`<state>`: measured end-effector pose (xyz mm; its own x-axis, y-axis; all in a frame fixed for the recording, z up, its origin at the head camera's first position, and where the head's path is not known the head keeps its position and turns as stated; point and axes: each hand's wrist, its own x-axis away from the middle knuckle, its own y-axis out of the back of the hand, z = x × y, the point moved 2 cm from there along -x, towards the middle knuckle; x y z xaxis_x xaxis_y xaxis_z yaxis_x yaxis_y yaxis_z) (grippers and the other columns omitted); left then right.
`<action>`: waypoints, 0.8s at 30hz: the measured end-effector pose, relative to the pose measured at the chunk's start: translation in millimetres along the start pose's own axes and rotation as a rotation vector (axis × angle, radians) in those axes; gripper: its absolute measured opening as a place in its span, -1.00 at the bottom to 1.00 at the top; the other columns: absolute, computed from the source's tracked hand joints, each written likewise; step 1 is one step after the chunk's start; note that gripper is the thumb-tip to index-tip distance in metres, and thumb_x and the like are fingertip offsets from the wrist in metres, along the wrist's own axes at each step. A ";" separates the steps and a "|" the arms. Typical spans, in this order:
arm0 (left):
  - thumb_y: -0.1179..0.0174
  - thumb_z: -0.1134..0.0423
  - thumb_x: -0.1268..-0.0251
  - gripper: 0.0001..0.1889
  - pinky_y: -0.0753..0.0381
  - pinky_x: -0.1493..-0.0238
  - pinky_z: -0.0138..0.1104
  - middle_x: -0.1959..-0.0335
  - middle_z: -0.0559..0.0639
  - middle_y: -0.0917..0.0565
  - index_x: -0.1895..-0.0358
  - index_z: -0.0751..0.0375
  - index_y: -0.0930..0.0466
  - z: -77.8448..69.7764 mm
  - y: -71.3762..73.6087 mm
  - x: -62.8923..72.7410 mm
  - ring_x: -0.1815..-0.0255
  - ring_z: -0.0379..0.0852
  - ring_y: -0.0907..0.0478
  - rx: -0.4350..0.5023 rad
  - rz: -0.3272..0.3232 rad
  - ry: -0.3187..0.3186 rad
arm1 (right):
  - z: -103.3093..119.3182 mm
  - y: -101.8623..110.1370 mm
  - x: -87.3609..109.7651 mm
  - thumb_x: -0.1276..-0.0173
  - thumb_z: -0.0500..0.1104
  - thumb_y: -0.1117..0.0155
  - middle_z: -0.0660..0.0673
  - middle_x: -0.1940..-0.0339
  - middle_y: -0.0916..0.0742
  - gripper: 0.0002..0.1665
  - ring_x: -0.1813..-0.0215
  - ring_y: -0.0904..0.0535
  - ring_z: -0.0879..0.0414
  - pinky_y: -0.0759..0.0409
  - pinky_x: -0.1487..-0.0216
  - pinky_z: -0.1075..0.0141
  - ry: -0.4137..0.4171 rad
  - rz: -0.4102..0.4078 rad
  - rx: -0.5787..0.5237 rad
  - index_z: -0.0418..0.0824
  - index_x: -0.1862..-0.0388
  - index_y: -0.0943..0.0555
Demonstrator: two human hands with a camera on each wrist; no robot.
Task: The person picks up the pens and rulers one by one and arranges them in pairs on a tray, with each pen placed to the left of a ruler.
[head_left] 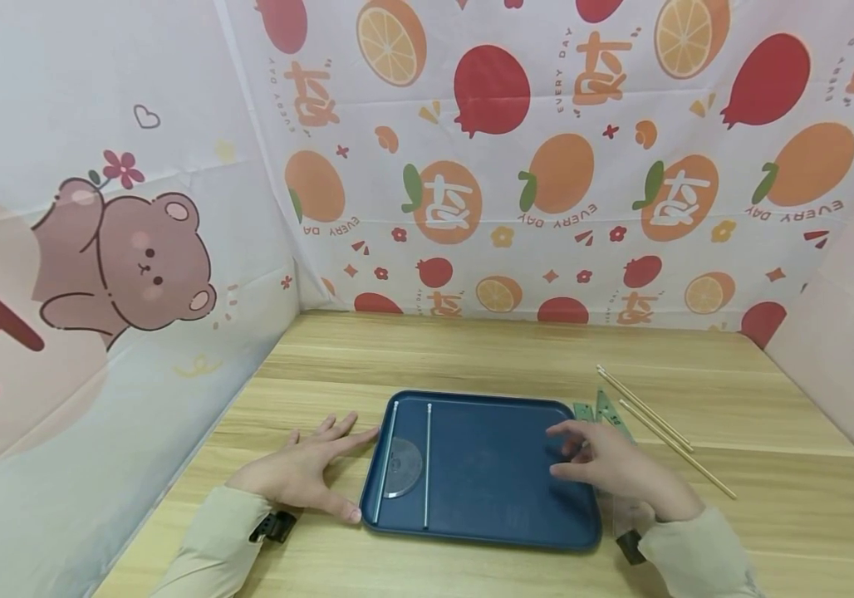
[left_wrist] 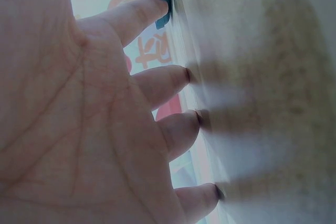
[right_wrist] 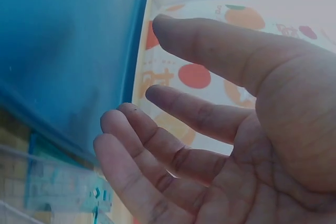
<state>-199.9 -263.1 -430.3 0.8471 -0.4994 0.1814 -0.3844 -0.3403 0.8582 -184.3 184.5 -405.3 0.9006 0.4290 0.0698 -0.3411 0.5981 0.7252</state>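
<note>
Three fingertips of the wide-spread left hand (head_left: 300, 475) meet the wood-grain table (head_left: 472, 349), which only the left wrist view shows clearly. Beside it lies the dark blue tray (head_left: 498, 473), smooth, round-cornered, with two thin rods (head_left: 428, 465) and one transparent half-disc (head_left: 408, 468). The right hand (head_left: 606, 461), loosely bent, fingers apart, is above the tray's right side.
</note>
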 end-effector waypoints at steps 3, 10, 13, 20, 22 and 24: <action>-0.63 -0.41 0.14 0.26 0.31 -0.44 0.71 -0.80 0.28 0.00 -0.72 -0.23 -0.21 -0.2 -0.4 0.1 -0.77 0.56 0.17 0.002 0.001 0.004 | -2.5 2.7 1.6 -0.40 -0.07 -0.55 -0.17 0.04 -0.75 -0.31 0.14 -0.68 0.10 -0.67 0.19 0.30 -0.033 -0.007 0.002 -0.32 -0.41 -0.58; -0.65 -0.39 0.14 0.26 0.32 -0.43 0.71 -0.80 0.29 -0.01 -0.72 -0.22 -0.22 -0.3 0.1 0.2 -0.76 0.57 0.16 0.008 0.000 0.008 | -11.0 9.7 4.6 -0.37 -0.05 -0.58 -0.18 -0.04 -0.77 -0.30 -0.02 -0.76 -0.02 -0.77 0.02 0.02 -0.129 -0.035 0.049 -0.25 -0.41 -0.60; -0.64 -0.40 0.14 0.26 0.31 -0.43 0.72 -0.80 0.29 -0.01 -0.72 -0.23 -0.22 0.0 0.0 0.3 -0.76 0.57 0.16 0.005 0.000 0.005 | -13.9 13.4 5.7 -0.34 -0.04 -0.61 -0.17 -0.04 -0.77 -0.29 -0.04 -0.76 -0.04 -0.76 0.01 -0.03 -0.152 -0.047 0.071 -0.23 -0.40 -0.61; -0.64 -0.40 0.14 0.26 0.33 -0.43 0.71 -0.80 0.28 0.01 -0.72 -0.24 -0.21 1.9 -0.8 0.2 -0.77 0.56 0.18 0.003 0.000 0.003 | -20.2 19.8 8.9 -0.30 -0.06 -0.63 -0.12 0.04 -0.79 -0.25 0.00 -0.77 -0.03 -0.76 0.06 0.01 -0.154 -0.052 0.089 -0.29 -0.39 -0.60; -0.63 -0.41 0.14 0.26 0.32 -0.44 0.71 -0.80 0.27 0.01 -0.72 -0.24 -0.21 2.2 -0.9 0.3 -0.77 0.56 0.18 0.002 0.000 0.003 | -22.3 22.1 9.9 -0.30 -0.07 -0.63 -0.14 0.04 -0.79 -0.24 0.00 -0.77 -0.05 -0.77 0.06 0.01 -0.152 -0.052 0.095 -0.31 -0.40 -0.59; -0.63 -0.41 0.14 0.26 0.32 -0.44 0.71 -0.80 0.27 0.00 -0.72 -0.24 -0.21 2.3 -0.9 0.6 -0.77 0.55 0.18 0.000 -0.002 0.001 | -24.4 24.1 10.7 -0.30 -0.07 -0.63 -0.16 0.04 -0.79 -0.24 -0.01 -0.77 -0.06 -0.77 0.06 0.01 -0.147 -0.052 0.099 -0.33 -0.40 -0.59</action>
<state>-199.9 -264.8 -432.0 0.8485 -0.4977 0.1799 -0.3825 -0.3416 0.8585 -189.4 220.0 -403.8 0.9485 0.2912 0.1250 -0.2716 0.5438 0.7940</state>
